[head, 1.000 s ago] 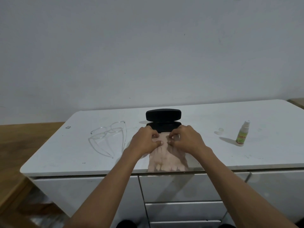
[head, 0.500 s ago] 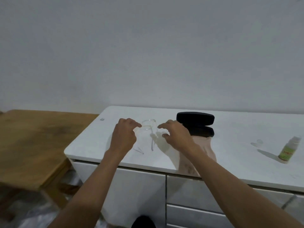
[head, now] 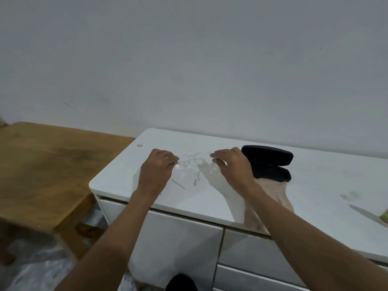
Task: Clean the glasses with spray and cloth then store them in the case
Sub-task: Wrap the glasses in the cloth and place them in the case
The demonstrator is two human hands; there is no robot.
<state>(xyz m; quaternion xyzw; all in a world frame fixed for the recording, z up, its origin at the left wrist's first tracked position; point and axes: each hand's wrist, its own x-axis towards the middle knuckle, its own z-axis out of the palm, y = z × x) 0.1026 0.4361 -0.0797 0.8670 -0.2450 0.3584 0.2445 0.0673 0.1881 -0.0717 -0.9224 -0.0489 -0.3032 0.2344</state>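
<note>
White and glossy, the cabinet top [head: 231, 204] runs along a plain pale wall [head: 189, 59], with drawer fronts below its edge and a worn wooden table [head: 46, 164] standing lower at the left.

We hold the glasses [head: 193, 161] just above the cabinet top, near its left end. They are clear all over: a see-through frame and lenses, so faint against the white surface that we make out little more than curved outlines and glints. Our left hand [head: 156, 173] pinches the frame's left corner between thumb and fingertips, and our right hand [head: 233, 166] pinches the right corner the same way. Both temple arms look unfolded; thin lines, which may be the arms or their shadows, trail down toward us below the frame, with soft shadows of the hands on the surface beneath.

Just beside our right hand sits the black case [head: 270, 164], its lid standing open above the base. A beige cloth [head: 279, 196] lies in front of the case, reaching from the case's base to the cabinet's front edge and hanging a little over it; our right forearm crosses part of it. At the far right edge we see only a green sliver of the spray bottle [head: 385, 215], with its long shadow stretching across the top toward us. A small clear cap [head: 353, 194] rests close by.
</note>
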